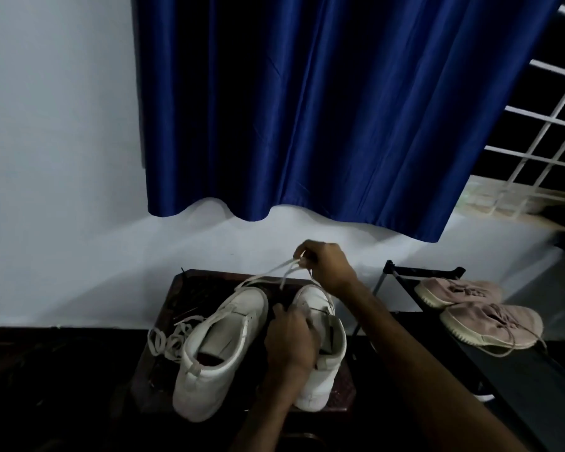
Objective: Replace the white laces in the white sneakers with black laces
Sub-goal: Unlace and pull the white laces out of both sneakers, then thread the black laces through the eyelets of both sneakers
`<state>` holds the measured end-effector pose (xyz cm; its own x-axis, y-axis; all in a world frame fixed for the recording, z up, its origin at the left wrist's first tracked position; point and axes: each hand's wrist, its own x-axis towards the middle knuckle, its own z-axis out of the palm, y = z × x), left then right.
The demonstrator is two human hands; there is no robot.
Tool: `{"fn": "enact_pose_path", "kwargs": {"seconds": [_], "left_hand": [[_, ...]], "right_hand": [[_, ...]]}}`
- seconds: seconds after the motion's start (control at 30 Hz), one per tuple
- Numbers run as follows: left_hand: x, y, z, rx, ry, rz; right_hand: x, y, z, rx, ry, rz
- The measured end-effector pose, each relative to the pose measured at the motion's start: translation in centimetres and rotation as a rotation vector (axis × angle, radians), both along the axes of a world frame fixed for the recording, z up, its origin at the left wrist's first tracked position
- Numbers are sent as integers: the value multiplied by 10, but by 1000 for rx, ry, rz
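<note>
Two white high-top sneakers stand side by side on a small dark stool [173,308], toes pointing away from me. The left sneaker [216,350] has no lace in it. A loose white lace [170,337] lies coiled on the stool to its left. My left hand [291,340] grips the right sneaker [323,347] at its tongue and collar. My right hand [327,264] is raised above the toes and pinches a white lace [274,272] that runs up from the right sneaker. No black laces are visible.
A black rack [503,370] at the right holds a pair of pink sneakers [483,314]. A blue curtain [323,109] hangs on the white wall behind the stool. A barred window [548,132] is at the upper right. The floor is dark.
</note>
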<state>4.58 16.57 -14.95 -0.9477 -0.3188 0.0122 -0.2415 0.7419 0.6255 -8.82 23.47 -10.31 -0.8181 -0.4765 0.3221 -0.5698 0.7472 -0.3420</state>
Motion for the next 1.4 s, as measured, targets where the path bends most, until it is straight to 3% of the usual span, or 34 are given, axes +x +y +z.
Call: {"fn": "enact_pose_path", "kwargs": {"seconds": [0.1, 0.17, 0.23, 0.3, 0.4, 0.5, 0.6, 0.77, 1.03, 1.27, 1.3, 1.4], "left_hand": [[-1, -23, 15, 157, 37, 15], [1, -42, 36, 267, 231, 46], [8, -66, 58, 238, 434, 66], [21, -97, 70, 85, 507, 108], [51, -142, 49, -30, 206, 152], [79, -145, 12, 193, -18, -60], [88, -129, -13, 262, 15, -195], [72, -83, -27, 80, 16, -169], [58, -67, -42, 40, 96, -192], [65, -93, -29, 287, 154, -412], [66, -101, -21, 323, 197, -373], [64, -140, 10, 338, 494, 12]], "right_hand": [[-3, -8, 40, -108, 46, 36], [-1, -15, 68, -169, 126, 63], [7, -26, 97, -220, 193, 102], [16, -36, 123, -281, 238, 142], [25, -46, 147, -350, 281, 175], [28, -52, 149, -321, 306, 179], [31, -56, 138, -295, 288, 167], [35, -51, 125, -245, 224, 142], [39, -39, 139, -205, 241, 127], [46, -59, 152, -275, 313, 150], [49, -62, 155, -293, 329, 165], [60, -80, 169, -410, 343, 206]]}}
